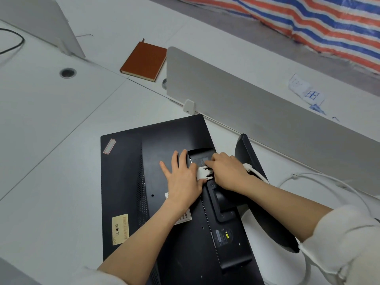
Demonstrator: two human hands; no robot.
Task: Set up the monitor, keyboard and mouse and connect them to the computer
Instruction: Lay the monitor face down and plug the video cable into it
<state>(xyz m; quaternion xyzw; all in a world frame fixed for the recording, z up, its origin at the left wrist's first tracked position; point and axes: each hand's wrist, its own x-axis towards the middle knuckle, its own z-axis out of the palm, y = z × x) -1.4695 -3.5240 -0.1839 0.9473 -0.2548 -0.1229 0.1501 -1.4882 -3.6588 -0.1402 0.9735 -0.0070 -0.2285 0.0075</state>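
A black monitor lies face down on the white desk, its back panel up and its stand base sticking up at the right. My left hand rests flat on the back panel, fingers spread, thumb against a white cable connector. My right hand pinches that connector at the monitor's port area. The white cable runs from under my right wrist, loops right across the desk and passes behind my sleeve. No keyboard, mouse or computer is in view.
A grey divider panel runs along the desk's far edge, close behind the monitor. A brown notebook lies beyond it at upper centre. A cable grommet sits at the left. White packaging lies behind the divider at the right.
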